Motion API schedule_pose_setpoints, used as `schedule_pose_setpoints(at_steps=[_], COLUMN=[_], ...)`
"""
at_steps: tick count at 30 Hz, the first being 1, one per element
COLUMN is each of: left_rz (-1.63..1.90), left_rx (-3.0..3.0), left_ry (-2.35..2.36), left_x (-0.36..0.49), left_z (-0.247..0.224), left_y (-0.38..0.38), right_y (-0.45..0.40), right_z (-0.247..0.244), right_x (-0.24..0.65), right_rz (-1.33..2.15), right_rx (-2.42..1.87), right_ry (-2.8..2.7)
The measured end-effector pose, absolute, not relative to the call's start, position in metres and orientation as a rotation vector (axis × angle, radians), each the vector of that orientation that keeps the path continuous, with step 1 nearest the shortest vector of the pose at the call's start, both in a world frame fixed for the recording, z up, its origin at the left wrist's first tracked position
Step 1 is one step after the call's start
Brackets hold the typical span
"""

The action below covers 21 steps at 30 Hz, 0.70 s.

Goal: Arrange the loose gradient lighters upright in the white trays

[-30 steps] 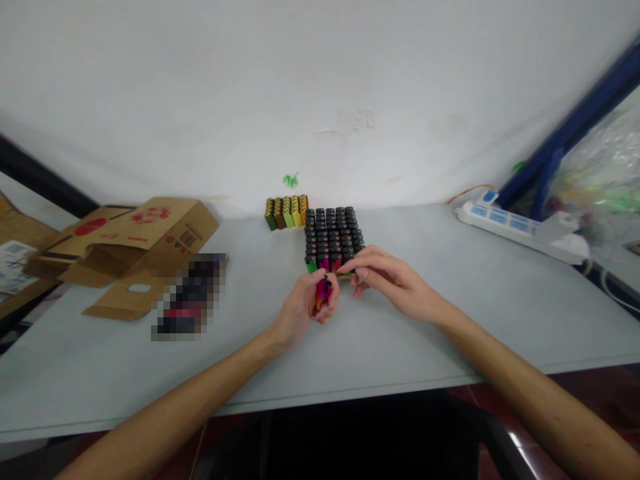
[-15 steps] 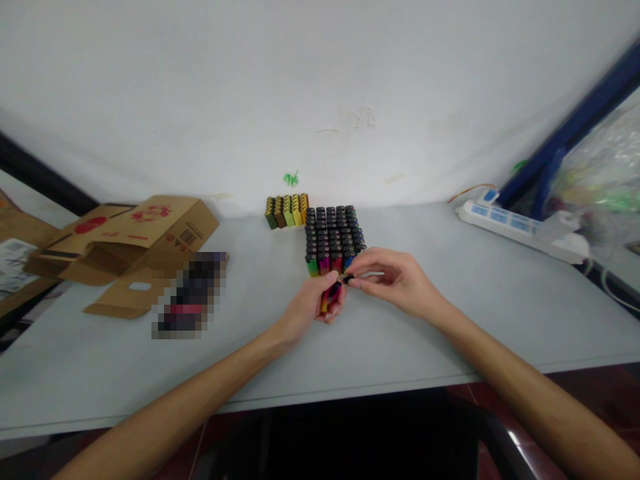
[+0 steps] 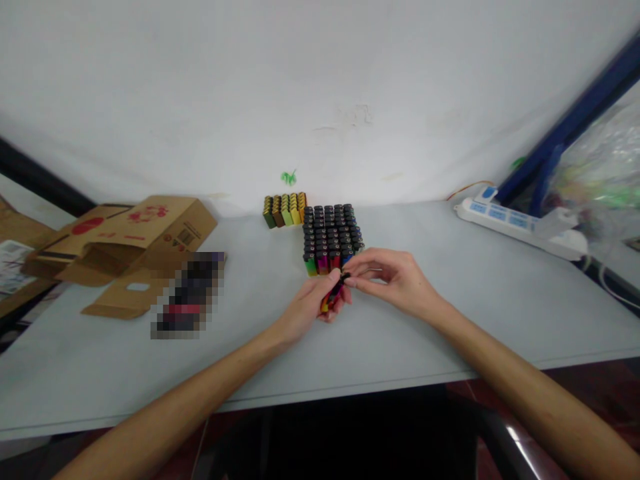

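Note:
My left hand (image 3: 313, 297) is closed round a red and yellow lighter (image 3: 331, 298), tilted with its black top up and to the right. The fingers of my right hand (image 3: 393, 277) pinch a small black part (image 3: 345, 278) at that top end. Whether this part is joined to the lighter I cannot make out. Just behind both hands, a block of lighters (image 3: 330, 233) with black tops stands upright in close rows, the front ones green, magenta, red and blue. To its left is a smaller group of lighters (image 3: 286, 210) with gold tops and green, brown and yellow bodies.
On the left lie an opened cardboard box (image 3: 173, 230) and a blurred-out dark item (image 3: 187, 293). A white power strip (image 3: 520, 227) runs along the right side, its cable trailing off. The wall (image 3: 320, 100) rises behind the table (image 3: 260, 360).
The black part in my right fingers has come closer against the top of the lighter in my left hand. The view has shifted very slightly; the standing lighters look unchanged.

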<state>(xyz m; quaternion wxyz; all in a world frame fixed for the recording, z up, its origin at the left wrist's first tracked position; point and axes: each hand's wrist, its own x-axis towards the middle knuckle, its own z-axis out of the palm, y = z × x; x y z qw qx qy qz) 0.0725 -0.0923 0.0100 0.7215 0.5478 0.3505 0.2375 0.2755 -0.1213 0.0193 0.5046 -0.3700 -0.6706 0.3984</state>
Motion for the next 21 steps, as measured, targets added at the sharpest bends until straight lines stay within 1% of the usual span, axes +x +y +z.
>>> schedule_pose_setpoints(at_steps=[4,8,14,18,21], left_rz=[0.521,0.575,0.618,0.623,0.607], left_rx=[1.301,1.628,2.001,2.065,1.970], left_ry=[0.788,0.844,0.875,0.868,0.877], left_x=[0.072,0.068,0.067,0.067,0.066], left_z=[0.009,0.013,0.023,0.024,0.021], left_y=[-0.091,-0.091,-0.093,-0.093,-0.092], right_y=[-0.122,-0.125,-0.127,-0.126,-0.126], right_z=[0.021,0.025,0.023,0.021,0.020], right_x=[0.276,0.278,0.281,0.281,0.279], right_rz=[0.927,0.824,0.819,0.785,0.875], right_rx=[-0.882,-0.923,-0.962,-0.964,-0.933], right_ry=[-1.679,-1.787,-1.831,-1.861,-1.759])
